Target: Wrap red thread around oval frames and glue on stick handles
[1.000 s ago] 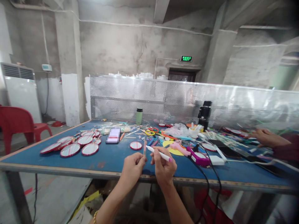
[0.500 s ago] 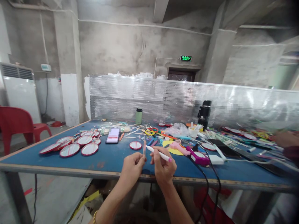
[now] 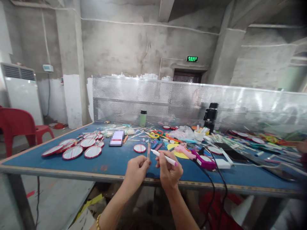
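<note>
Between the thumb and fingers of my left hand (image 3: 138,169) a thin, flat brownish stick (image 3: 149,148) is pinched, pointing up and away from me. My right hand (image 3: 169,171) grips a white marker pen (image 3: 166,158) with a pink end. The pen's tip points left, close beside the stick; whether it touches I cannot tell. Just beyond my left hand lies a small round red-rimmed disc (image 3: 139,148), apart from my fingers. Several larger red-rimmed discs (image 3: 72,152) are heaped at the left of the blue table (image 3: 115,167).
A phone (image 3: 116,138) lies behind my left hand. To the right are a purple and pink glue gun (image 3: 203,161) with black cables, a dark phone (image 3: 231,152) and loose sticks. A green bottle (image 3: 143,118) and a black flask (image 3: 210,117) stand at the back. Another person's hand (image 3: 302,144) shows far right.
My right hand and the pen have shifted slightly right, away from the stick. My left hand stays nearly still. The other person's hand has moved right, mostly out of view.
</note>
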The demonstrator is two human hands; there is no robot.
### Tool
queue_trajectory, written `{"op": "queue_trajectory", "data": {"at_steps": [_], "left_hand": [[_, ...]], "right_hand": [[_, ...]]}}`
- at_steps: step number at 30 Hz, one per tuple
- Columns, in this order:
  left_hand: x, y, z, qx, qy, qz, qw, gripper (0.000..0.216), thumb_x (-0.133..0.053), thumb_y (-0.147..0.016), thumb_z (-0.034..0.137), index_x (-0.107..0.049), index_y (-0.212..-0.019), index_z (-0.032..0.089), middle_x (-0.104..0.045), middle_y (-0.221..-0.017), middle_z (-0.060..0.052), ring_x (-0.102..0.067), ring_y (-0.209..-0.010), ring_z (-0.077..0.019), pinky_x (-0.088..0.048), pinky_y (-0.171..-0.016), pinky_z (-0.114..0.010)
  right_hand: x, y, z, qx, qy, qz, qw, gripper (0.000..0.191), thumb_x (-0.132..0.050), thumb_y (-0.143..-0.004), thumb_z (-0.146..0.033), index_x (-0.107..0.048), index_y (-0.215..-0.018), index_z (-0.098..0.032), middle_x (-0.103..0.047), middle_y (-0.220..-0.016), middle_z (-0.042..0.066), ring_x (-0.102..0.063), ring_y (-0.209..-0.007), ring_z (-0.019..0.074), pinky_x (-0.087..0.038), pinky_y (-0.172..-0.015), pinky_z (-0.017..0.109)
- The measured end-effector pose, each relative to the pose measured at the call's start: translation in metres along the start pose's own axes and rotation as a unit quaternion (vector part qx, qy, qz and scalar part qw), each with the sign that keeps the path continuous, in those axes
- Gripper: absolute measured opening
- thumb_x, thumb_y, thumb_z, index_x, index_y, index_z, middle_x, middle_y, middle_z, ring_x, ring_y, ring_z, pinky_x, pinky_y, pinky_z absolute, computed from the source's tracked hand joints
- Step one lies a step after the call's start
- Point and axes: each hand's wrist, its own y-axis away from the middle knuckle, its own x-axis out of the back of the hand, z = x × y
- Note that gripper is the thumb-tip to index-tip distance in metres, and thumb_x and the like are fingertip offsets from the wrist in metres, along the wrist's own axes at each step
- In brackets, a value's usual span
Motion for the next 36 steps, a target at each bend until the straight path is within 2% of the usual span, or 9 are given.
{"op": "queue_trajectory", "data": {"at_steps": [11,20,30,36], "left_hand": [[0.0022,-0.0005,0.0087,0.009,0.004,-0.003,1.0,0.032,-0.051,-0.084,0.041,-0.063,-0.07,0.015,-0.039,-0.042,0.008,-0.035,-0.038,-0.0087,-0.023,-0.044,-0.022],[0.0014,-0.0017,0.0018,-0.003,-0.009,0.001,1.0,0.032,-0.051,-0.085,0.04,-0.063,-0.07,0.016,-0.039,-0.042,0.008,-0.035,-0.039,-0.0086,-0.023,-0.044,-0.022],[0.0026,-0.0009,0.0065,0.0,-0.01,-0.004,1.0,0.034,-0.05,-0.085,0.043,-0.063,-0.07,0.016,-0.04,-0.041,0.007,-0.035,-0.039,-0.0093,-0.023,-0.044,-0.022],[0.0017,-0.0009,0.0046,-0.002,-0.006,-0.003,1.0,0.032,-0.051,-0.086,0.041,-0.064,-0.071,0.015,-0.04,-0.042,0.008,-0.035,-0.039,-0.0087,-0.023,-0.045,-0.022]], "right_hand": [[-0.0003,-0.0006,-0.0014,0.015,0.011,-0.003,1.0,0.011,-0.057,-0.092,-0.019,-0.068,-0.089,-0.019,-0.065,-0.068,0.0,-0.061,-0.052,0.0113,-0.049,-0.048,0.022],[0.001,0.0009,-0.001,0.021,0.014,-0.021,0.999,0.012,-0.057,-0.091,-0.019,-0.068,-0.087,-0.018,-0.066,-0.07,0.001,-0.062,-0.054,0.0119,-0.048,-0.047,0.022],[0.0016,0.0018,-0.0018,0.013,0.013,-0.039,0.999,0.013,-0.056,-0.091,-0.02,-0.068,-0.086,-0.019,-0.066,-0.072,0.003,-0.063,-0.056,0.0129,-0.048,-0.047,0.022],[0.0006,0.0017,0.0011,0.014,0.013,-0.028,0.999,0.012,-0.057,-0.091,-0.019,-0.068,-0.09,-0.019,-0.066,-0.074,0.003,-0.063,-0.057,0.0127,-0.049,-0.048,0.022]]}}
